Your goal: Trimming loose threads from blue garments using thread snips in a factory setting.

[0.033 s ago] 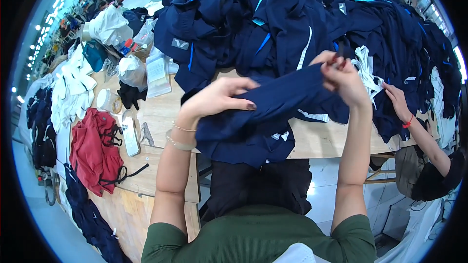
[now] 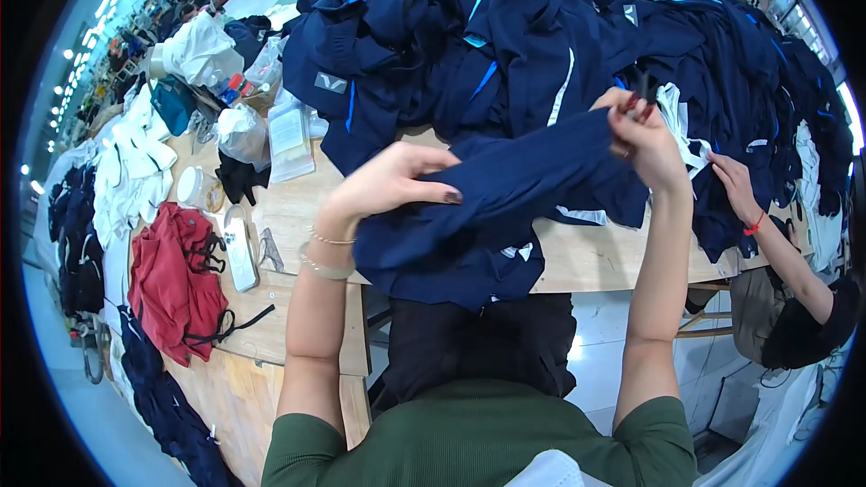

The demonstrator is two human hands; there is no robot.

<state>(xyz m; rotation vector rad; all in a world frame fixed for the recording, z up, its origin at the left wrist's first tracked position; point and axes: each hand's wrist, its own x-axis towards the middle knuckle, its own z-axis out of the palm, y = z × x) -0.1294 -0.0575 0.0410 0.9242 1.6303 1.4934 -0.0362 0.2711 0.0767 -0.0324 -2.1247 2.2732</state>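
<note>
A navy garment (image 2: 505,185) is stretched between my hands above the near table edge, its lower part hanging toward my lap. My left hand (image 2: 388,182) grips its left end, thumb on the near side and fingers partly behind the cloth. Pinched in my right hand (image 2: 642,140) is the raised right end. A dark, thin, two-pointed tool (image 2: 644,86), blurred, sticks up from the right hand's fingers; its kind is hard to make out. Small white labels (image 2: 516,252) show on the hanging cloth.
Behind my hands lies a big heap of navy garments (image 2: 388,45). A co-worker's hand (image 2: 732,182) touches white strips (image 2: 677,126) at right. To the left are a red garment (image 2: 180,284), a phone (image 2: 241,252), a round tub (image 2: 191,188) and plastic bags (image 2: 242,135).
My left hand has shifted slightly left and my right hand slightly right, drawing the navy garment a little wider. The co-worker's hand has hardly moved.
</note>
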